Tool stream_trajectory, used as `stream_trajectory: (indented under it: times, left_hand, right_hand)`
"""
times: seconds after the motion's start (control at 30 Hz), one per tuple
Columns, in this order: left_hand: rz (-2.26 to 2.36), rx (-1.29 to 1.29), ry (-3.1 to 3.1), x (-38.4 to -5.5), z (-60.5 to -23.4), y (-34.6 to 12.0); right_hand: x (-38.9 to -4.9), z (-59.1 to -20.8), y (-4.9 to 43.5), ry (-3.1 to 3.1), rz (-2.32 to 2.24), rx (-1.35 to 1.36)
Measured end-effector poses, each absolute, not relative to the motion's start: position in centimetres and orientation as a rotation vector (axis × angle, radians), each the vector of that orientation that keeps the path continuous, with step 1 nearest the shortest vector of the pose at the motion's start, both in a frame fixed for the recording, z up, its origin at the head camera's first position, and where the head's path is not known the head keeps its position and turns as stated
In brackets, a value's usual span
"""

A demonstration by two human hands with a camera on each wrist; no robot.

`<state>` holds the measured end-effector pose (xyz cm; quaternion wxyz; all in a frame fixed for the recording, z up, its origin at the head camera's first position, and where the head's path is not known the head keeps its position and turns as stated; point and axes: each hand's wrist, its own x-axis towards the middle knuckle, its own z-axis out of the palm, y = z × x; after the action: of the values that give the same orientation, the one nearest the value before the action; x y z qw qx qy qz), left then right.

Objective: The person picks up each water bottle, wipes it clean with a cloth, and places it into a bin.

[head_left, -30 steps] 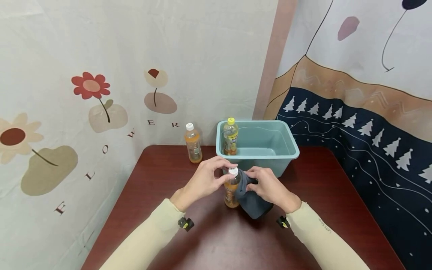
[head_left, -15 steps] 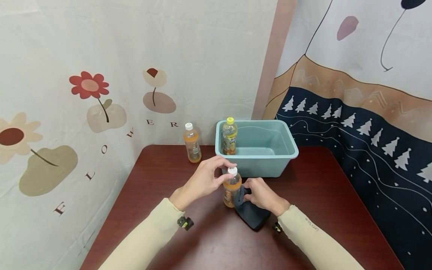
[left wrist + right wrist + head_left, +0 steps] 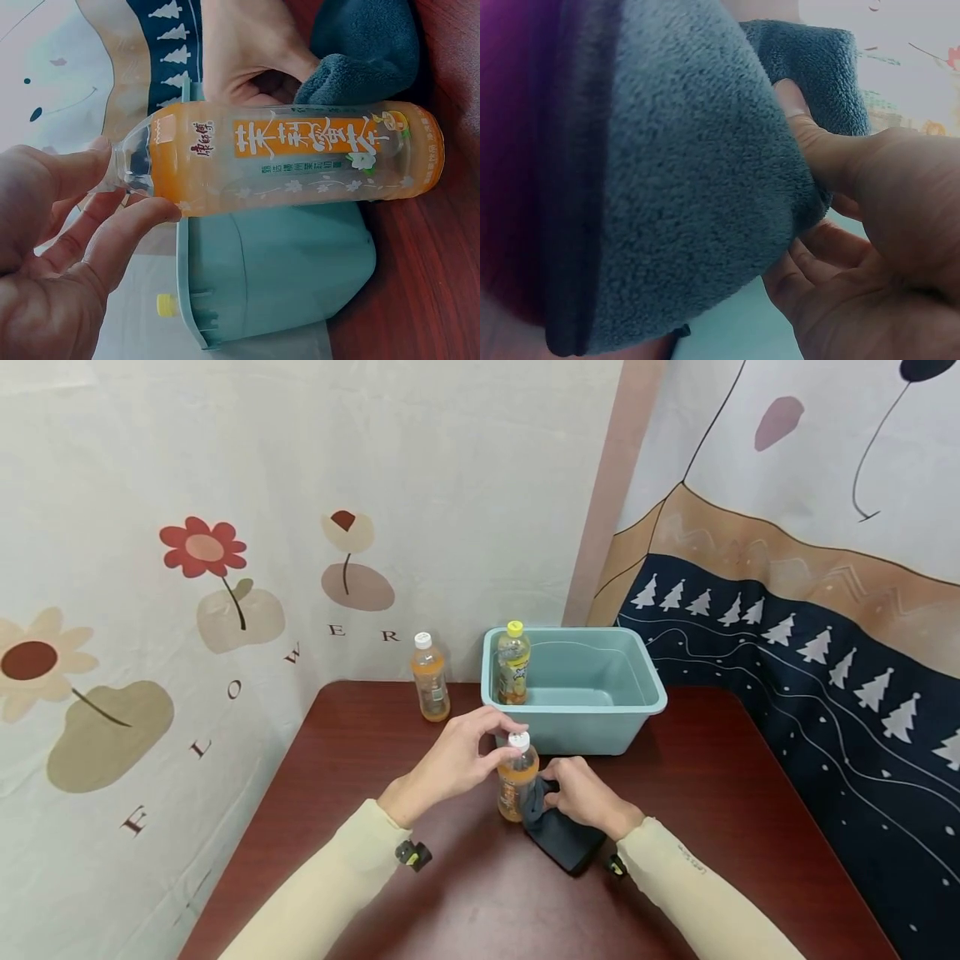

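An orange-labelled tea bottle [image 3: 513, 793] with a white cap stands upright on the table in front of the bin. My left hand [image 3: 467, 762] grips it around the cap and neck, as the left wrist view shows at its top end. From the other side, my right hand [image 3: 581, 793] pinches a dark grey-blue cloth [image 3: 564, 839] and presses it against the lower half of the bottle. In the right wrist view the fuzzy towel [image 3: 697, 172] hangs folded between thumb and fingers, its hem toward the left.
Behind the hands is a teal plastic bin [image 3: 577, 727], with a yellow-capped bottle [image 3: 513, 668] standing at its left end. Left of the bin, another white-capped orange bottle [image 3: 431, 681] stands on the dark red table [image 3: 360, 760]. Printed fabric walls [image 3: 450, 485] border the back and sides.
My right hand has moved down along the bottle with the cloth, from near the neck to the lower half, uncovering the upper label. The left hand has stayed at the cap.
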<state>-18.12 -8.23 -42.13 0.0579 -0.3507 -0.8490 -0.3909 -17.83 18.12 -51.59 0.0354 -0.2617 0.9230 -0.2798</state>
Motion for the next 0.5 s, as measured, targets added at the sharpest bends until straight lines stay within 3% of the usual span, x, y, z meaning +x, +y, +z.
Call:
stream_trajectory:
  times: [0.5]
  left_hand:
    - [-1.192, -1.085, -2.554, -18.3, -42.1, -8.3]
  right_hand:
    - [-17.3, -44.9, 18.6, 2.933, -0.901, -0.828]
